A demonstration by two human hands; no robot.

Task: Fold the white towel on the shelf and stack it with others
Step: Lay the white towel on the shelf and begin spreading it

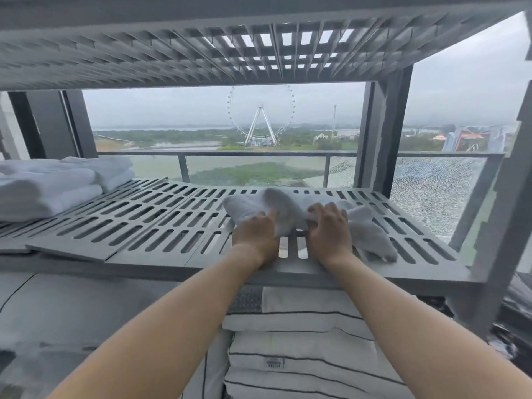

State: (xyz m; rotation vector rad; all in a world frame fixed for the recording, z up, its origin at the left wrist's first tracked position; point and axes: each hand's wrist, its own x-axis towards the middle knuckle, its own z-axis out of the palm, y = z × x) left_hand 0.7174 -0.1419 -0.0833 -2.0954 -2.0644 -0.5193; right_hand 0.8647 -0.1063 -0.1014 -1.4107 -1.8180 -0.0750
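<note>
the white towel lies crumpled under and just beyond both hands, its long axis running side to side, its right end sloping toward the front edge of the slatted shelf. the left hand and right hand each grip a bunched fold near its middle, fingers curled. the stack of folded towels sits well to the left of the left hand, only shelf between. striped linens lie below the hands.

Linen shelving on a high-rise balcony (Ferris wheel beyond).
</note>
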